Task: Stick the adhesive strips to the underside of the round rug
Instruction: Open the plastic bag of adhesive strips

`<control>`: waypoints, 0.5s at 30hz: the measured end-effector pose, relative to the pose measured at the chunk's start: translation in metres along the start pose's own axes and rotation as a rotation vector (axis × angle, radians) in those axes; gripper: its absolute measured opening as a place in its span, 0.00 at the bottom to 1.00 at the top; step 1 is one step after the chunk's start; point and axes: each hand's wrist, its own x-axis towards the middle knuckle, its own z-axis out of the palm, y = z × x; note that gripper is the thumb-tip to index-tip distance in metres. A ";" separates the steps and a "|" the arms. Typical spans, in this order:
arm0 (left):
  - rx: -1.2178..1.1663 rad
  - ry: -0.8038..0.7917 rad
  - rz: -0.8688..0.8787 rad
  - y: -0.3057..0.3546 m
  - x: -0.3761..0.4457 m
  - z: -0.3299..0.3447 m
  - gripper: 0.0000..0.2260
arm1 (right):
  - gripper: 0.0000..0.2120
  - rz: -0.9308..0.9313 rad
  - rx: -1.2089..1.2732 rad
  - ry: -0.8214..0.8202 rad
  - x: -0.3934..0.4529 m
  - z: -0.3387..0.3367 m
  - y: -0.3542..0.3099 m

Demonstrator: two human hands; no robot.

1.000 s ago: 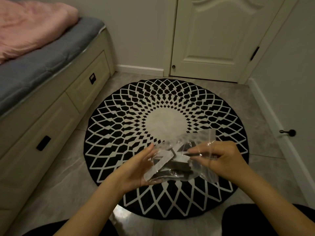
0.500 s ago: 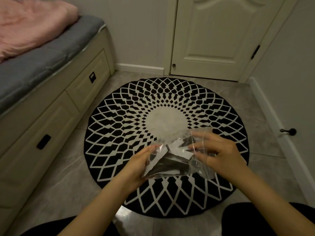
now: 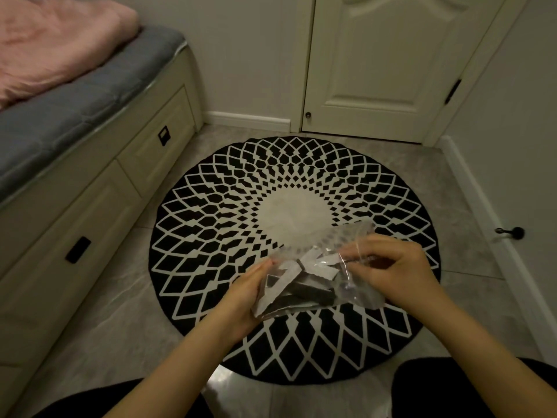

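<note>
1. The right hand (image 3: 394, 273) is pinching the upper edge of a clear plastic bag (image 3: 319, 282), fingers curled onto the film near its mouth.
2. The left hand (image 3: 244, 297) is cupping the bag's left end from beneath, fingers wrapped round the film and steadying it. Both hands are gripping the bag and nothing else.
3. The adhesive strips (image 3: 304, 285) are lying inside the bag, a loose bundle of pale-backed and dark pieces. None is out; how many there are cannot be told.
4. The bag is being held above the near half of the round rug (image 3: 211, 224), clear of its surface.
5. The rug is lying flat on the tiled floor (image 3: 99, 321), patterned side up, underside hidden, between the bed base (image 3: 90, 206) and the closed door (image 3: 376, 61).
6. Judgement: the step in hand is opening the bag to get at the strips; sticking is not yet begun.
7. Judgement: the next move calls for parting the bag's mouth, drawing out one strip, then folding back or flipping the rug to expose its underside before any backing is peeled.
</note>
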 end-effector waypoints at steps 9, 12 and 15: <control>-0.186 -0.233 -0.118 -0.013 0.002 -0.004 0.28 | 0.09 -0.088 -0.159 -0.007 0.013 -0.023 -0.020; -0.170 -0.314 -0.072 -0.010 -0.001 -0.004 0.29 | 0.13 -0.084 -0.199 -0.051 0.018 -0.030 -0.029; -0.100 -0.299 -0.060 -0.010 -0.003 -0.003 0.28 | 0.15 -0.007 -0.224 -0.156 0.028 -0.041 -0.045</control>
